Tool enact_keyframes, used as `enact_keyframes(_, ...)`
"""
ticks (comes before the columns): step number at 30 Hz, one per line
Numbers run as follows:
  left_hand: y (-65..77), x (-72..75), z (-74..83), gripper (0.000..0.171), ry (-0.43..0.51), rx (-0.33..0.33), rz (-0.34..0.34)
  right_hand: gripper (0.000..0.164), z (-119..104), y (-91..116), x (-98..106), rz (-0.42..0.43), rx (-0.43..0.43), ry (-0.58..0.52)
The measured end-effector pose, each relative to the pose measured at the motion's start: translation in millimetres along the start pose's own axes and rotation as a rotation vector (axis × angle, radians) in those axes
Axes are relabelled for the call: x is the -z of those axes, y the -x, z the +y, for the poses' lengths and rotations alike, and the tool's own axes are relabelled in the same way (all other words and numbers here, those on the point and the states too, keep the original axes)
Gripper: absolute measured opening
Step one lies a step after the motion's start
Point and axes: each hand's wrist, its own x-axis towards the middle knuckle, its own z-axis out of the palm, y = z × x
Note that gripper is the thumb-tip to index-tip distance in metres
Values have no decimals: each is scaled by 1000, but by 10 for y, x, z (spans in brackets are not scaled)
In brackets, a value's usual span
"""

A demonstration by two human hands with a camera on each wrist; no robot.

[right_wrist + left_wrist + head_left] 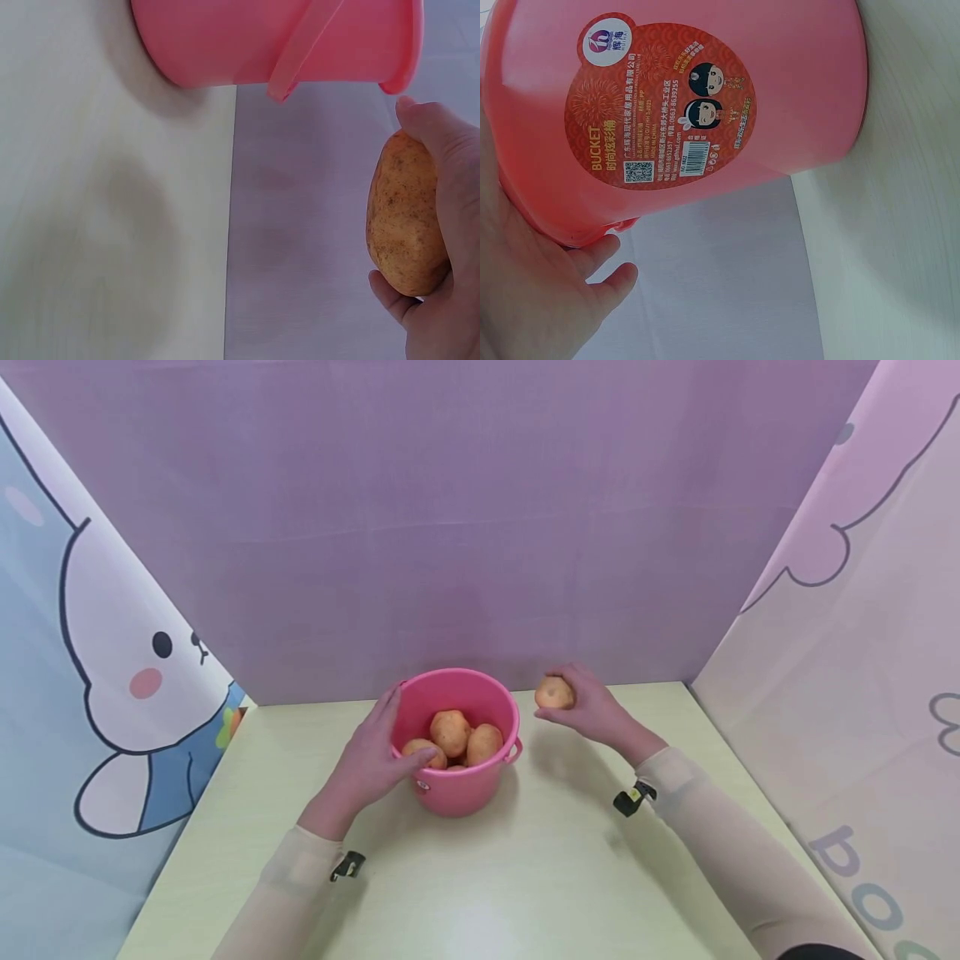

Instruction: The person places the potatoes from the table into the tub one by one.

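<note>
A pink bucket stands upright on the table, with several potatoes inside. My left hand holds the bucket at its left rim, thumb over the front edge and fingers along the side. In the left wrist view those fingers lie at the rim beside a red label. To the right of the bucket, my right hand grips another potato between thumb and fingers. The right wrist view shows this potato raised off the table, near the height of the bucket's rim.
The pale table ends at a purple back wall. Printed cloth walls stand on both sides, with a cartoon rabbit on the left one. The bucket's pink handle hangs down along its side.
</note>
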Motion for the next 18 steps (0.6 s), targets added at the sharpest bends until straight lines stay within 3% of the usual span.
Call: enact_keyframes(18, -8, -16, -23, 118, 5, -17, 16, 73, -100, 3, 115, -47, -18, -5)
